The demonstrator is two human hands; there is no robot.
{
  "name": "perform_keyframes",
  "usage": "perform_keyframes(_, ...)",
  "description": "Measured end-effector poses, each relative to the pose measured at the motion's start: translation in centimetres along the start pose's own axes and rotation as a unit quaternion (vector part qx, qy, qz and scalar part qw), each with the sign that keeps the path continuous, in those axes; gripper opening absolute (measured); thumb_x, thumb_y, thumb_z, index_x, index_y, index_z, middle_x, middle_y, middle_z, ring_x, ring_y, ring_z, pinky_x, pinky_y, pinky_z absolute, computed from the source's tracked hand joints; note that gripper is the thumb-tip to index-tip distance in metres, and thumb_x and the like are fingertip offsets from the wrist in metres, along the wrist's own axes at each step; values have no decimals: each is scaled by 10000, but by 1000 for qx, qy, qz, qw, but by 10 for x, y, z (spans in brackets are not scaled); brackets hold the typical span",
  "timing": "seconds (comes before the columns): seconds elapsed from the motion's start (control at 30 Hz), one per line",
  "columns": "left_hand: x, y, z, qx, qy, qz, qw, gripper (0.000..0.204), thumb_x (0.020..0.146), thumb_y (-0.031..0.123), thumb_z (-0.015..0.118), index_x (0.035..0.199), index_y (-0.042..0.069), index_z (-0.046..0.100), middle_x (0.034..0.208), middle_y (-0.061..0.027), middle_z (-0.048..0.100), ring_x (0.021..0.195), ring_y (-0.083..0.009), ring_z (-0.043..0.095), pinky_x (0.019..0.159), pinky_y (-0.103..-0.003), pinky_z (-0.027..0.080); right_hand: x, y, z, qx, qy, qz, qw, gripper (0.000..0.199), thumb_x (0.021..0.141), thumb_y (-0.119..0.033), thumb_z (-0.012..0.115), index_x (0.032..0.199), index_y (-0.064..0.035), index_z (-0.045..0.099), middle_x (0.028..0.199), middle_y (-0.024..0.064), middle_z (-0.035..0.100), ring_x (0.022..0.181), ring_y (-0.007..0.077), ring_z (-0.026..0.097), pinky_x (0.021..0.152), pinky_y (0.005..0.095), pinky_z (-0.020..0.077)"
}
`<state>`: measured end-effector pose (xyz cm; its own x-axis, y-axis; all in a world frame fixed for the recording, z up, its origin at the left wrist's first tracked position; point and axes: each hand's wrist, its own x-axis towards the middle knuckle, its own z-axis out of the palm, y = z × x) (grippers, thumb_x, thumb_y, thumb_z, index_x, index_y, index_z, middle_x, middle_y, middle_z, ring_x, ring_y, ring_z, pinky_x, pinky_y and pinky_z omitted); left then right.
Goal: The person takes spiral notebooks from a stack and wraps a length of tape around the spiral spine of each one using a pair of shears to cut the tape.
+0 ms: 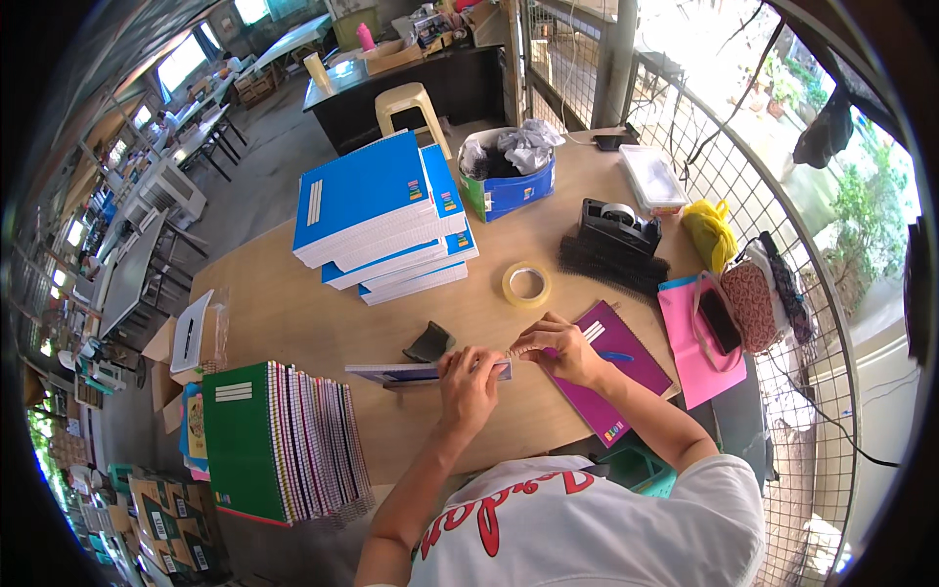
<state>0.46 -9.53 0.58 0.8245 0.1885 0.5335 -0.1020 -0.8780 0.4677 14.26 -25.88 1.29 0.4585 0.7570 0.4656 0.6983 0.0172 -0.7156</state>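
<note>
Near the table's front edge, my left hand (pixel 468 391) is closed on a thin notebook (pixel 391 373), which stands nearly edge-on to me. My right hand (pixel 567 350) is just to its right, thumb and fingers pinched together at the notebook's end, on what looks like a thin spiral binding wire (pixel 514 353). Beneath and beside the right hand lies a purple notebook (pixel 636 377) with a blue pen (pixel 616 356) on it. A dark curved piece (pixel 428 342) rests on the table just beyond the left hand.
Blue notebooks (pixel 362 191) are stacked at the back; a green-covered stack (pixel 240 430) of spiral notebooks stands front left. A tape roll (pixel 526 284), tape dispenser (pixel 618 230), bag-filled box (pixel 514 191), pink folder (pixel 685 347) and phone (pixel 720 318) lie right. Wire mesh (pixel 782 205) borders the right.
</note>
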Motion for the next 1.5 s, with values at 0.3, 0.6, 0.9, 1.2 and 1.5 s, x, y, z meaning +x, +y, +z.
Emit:
perform_keyframes(0.3, 1, -4, -4, 1, -20, -2, 1000, 124, 844, 134, 716, 952, 117, 656, 922, -43, 636, 896, -266, 618, 857, -405, 416, -4, -5, 1, 135, -116, 133, 975, 211, 832, -67, 735, 1040, -51, 704, 922, 85, 699, 929, 288, 655, 786, 400, 515)
perform_keyframes(0.6, 1, -9, -10, -22, -25, 18, 999, 187, 812, 16, 685, 960, 111, 622, 927, -41, 620, 912, -256, 616, 841, -402, 425, 3, -34, 7, -74, -111, 89, 987, 217, 862, -165, 721, 1022, -40, 645, 1088, 150, 618, 987, 346, 631, 724, 409, 549)
perform_keyframes(0.9, -8, 4, -18, -83, -51, 31, 995, 168, 809, 167, 738, 945, 157, 640, 954, -13, 619, 922, -231, 599, 851, -446, 375, 52, 18, 15, -118, -68, 106, 985, 601, 863, -417, 731, 1329, -78, 559, 1175, 228, 598, 1151, 405, 556, 966, 482, 463)
perform_keyframes(1.2, -16, 14, 14, 63, -47, 27, 997, 191, 828, 280, 738, 937, 178, 619, 969, 39, 610, 912, -183, 565, 823, -453, 322, 108, 95, 223, -267, -353, 163, 882, 990, 667, -720, 740, 1350, -55, 475, 1179, 306, 581, 1055, 500, 573, 897, 551, 492)
perform_keyframes(1.5, -12, -18, 0, 73, -1, 26, 997, 184, 828, 339, 724, 885, 186, 640, 877, 34, 624, 871, -213, 579, 826, -444, 315, 68, 78, -37, 224, -340, 145, 902, 574, 817, -467, 672, 1186, -28, 694, 1101, 210, 683, 1065, 300, 609, 949, 375, 451)
